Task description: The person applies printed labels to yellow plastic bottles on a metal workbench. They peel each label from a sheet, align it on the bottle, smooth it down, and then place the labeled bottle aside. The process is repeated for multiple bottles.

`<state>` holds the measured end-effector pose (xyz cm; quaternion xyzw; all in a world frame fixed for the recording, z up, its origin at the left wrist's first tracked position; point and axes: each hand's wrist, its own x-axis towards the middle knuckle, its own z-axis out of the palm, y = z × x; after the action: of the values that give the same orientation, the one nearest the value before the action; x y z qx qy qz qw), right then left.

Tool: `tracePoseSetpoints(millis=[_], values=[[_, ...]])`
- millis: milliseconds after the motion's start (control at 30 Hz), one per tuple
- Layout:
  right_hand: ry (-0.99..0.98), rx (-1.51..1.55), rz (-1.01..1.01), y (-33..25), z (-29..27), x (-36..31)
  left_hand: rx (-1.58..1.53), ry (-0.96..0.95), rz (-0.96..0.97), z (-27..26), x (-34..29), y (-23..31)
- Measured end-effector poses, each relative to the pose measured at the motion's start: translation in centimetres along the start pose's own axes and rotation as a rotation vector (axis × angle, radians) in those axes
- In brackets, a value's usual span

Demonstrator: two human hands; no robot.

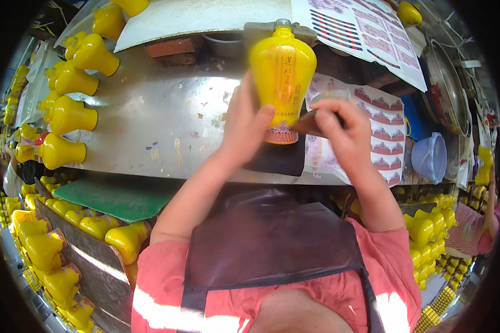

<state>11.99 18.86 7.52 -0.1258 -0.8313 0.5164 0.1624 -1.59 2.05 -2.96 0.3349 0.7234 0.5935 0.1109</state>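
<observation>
I have the glossy yellow bottle [273,83] over the metal bench [166,127], my left hand [244,119] cupping its lower side, my right hand [344,119] pinching a dark tool [310,124] at the patterned base label [281,134]. I judge it rigid, slippery, perhaps fragile, best steadied near its narrow base; vertical writing [288,75] marks its front.

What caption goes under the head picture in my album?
Left hand holds a yellow bottle; right hand, something dark.

We are wearing a coral-pink top [334,291] with short, loose sleeves [391,261]. Over it we are sporting a smooth, faintly glossy apron [278,238] in dark purplish brown, and its dark straps [193,304] are running over our shoulders.
</observation>
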Motion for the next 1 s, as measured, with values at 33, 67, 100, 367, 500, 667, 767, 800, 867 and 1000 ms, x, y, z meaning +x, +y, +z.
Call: tracePoseSetpoints(millis=[33,67,100,367,500,667,767,800,867,1000], values=[[0.004,0.108,0.218,0.0,0.1,0.4,0.106,0.006,-0.028,0.1,-0.1,0.0],[-0.002,0.095,0.31,0.1,0.2,0.7,0.014,-0.015,-0.055,0.0,-0.1,-0.1],[0.039,-0.027,0.283,0.4,0.9,1.1,-0.077,-0.037,-0.08,-0.2,-0.1,-0.1],[-0.047,0.134,0.183,4.8,3.2,1.5,-0.473,-0.057,-0.203,-0.2,-0.3,0.7],[-0.125,0.386,0.392,5.0,2.1,1.0,-0.491,-0.084,-0.205,-0.1,-0.3,0.9],[-0.135,0.323,0.479,3.5,2.2,1.4,-0.683,-0.091,-0.229,-0.4,0.1,0.8],[-0.029,-0.01,0.107,3.4,3.1,1.5,-0.642,-0.096,-0.235,0.1,0.4,0.5],[-0.018,-0.047,0.155,3.6,3.7,1.5,-0.552,-0.087,-0.21,0.4,0.4,0.3],[-0.014,0.117,0.275,3.9,3.7,1.1,-0.485,-0.08,-0.166,0.7,0.4,0.0],[-0.11,0.294,0.456,3.8,2.3,1.1,-0.57,-0.081,-0.148,0.3,0.2,0.0]])
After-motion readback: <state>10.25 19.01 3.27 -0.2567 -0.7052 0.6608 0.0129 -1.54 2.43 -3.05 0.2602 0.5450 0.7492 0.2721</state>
